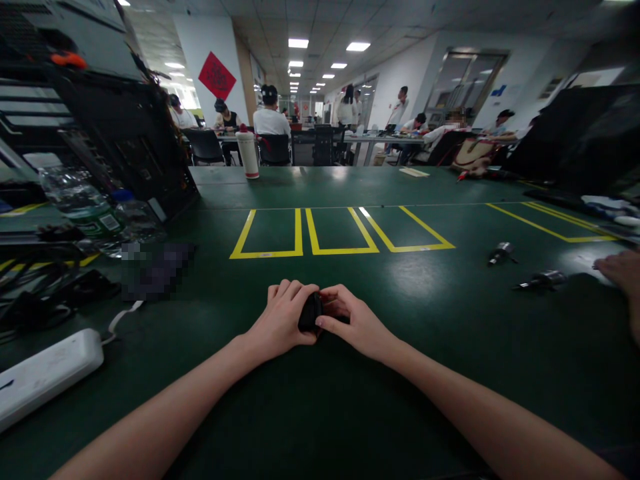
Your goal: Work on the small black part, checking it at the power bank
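Between my two hands, low over the green table point(220, 393), is a small black object point(311, 312) with a boxy, rounded shape; its kind is hard to make out. My left hand point(286, 313) wraps around its left side, fingers over the top and thumb below. From the other side, my right hand point(356, 321) closes on its right edge, the thumb in front and the curled fingers behind. Both hands partly cover the object. Whether it rests on the tabletop cannot be told.
Yellow tape outlines point(345, 251) mark the table ahead. A white power strip point(50, 377), cables and plastic bottles point(83, 200) crowd the left. Two metallic tools point(543, 280) lie at right, near another person's hand point(620, 270). A white tumbler point(248, 155) stands farther back.
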`<state>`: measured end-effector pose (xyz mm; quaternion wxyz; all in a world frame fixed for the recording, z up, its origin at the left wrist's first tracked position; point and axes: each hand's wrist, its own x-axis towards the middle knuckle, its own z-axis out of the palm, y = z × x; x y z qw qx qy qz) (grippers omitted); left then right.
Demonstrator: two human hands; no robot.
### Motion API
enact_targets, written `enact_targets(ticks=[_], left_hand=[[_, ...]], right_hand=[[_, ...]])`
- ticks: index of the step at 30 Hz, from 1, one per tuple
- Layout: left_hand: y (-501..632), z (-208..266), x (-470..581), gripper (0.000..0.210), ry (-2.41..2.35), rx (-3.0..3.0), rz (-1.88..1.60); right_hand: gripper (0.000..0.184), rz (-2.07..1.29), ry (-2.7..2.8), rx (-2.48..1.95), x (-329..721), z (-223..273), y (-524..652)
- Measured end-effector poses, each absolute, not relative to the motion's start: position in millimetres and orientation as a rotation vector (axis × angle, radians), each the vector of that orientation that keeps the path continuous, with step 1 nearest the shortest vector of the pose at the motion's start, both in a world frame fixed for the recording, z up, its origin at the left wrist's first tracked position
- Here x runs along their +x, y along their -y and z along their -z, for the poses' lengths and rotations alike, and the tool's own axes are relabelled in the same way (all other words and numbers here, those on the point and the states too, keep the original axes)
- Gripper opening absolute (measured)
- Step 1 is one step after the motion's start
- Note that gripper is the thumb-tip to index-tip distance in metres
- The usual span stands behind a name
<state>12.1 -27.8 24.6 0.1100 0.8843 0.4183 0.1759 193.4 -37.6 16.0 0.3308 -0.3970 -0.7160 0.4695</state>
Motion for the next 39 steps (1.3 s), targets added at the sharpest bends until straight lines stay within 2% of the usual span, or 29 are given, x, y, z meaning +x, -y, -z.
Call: enact_targets(ticks=[7,13,24,29,39], left_hand=[[27.7,-23.7,11.5,0.060,-1.249,2.597,-0.503],[26.6,-21.0,11.5,0.057,-1.234,2.609,-0.535],[26.8,-22.5,11.7,0.059,-1.250,2.585,-0.518],[25.9,-20.4,12.2,0.058,-1.237,2.593,-0.533],[25.0,-18.8,11.7,0.061,-1.248,2.598,-0.550]], right_hand=[[0.038,-1.165,1.948,-0.963,197.0,-16.6,37.1],[0.025,-1.198,1.879,-0.961,194.2,-15.7,37.7],[0.037,-1.107,1.966,-0.986,198.6,-16.4,37.4],[0.027,-1.135,1.905,-0.965,194.2,-14.8,37.0],[0.038,-1.181,1.916,-0.947,196.4,-13.9,36.3]])
